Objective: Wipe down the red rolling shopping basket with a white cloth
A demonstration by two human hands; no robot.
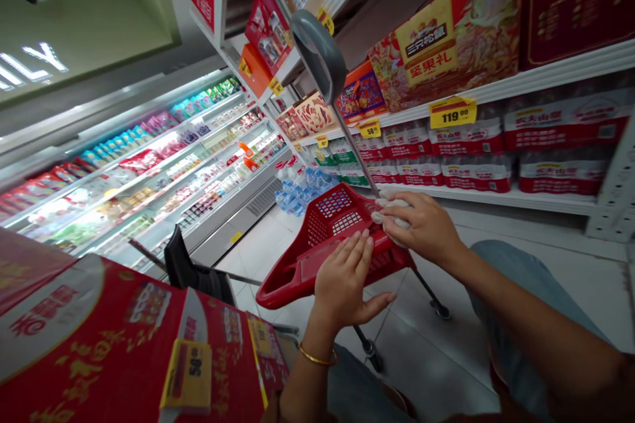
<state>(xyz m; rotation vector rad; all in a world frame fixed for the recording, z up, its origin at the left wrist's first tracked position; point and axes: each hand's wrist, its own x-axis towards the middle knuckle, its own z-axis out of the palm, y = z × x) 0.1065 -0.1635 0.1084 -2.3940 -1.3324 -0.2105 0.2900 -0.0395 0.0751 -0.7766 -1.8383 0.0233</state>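
White cloth [381,217] is bunched in my right hand [426,225], against the edge of a red basket [280,292]; my left hand [344,277] lies on it, fingers extended, grasping nothing. From afar I judge the step as wiping, and the next move calls for light pressure along the edge, with the left hand steadying. The basket stands on wheels [439,309], a grey pole [353,145] beside it, shelves [526,202] of bottle packs [473,173] beyond

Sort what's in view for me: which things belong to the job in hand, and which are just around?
In the job:
- right hand, holding
- white cloth, against
- red cart
- left hand, flat on the cart

Just around:
- bottle packs
- boxes
- price tags
- blue bottles
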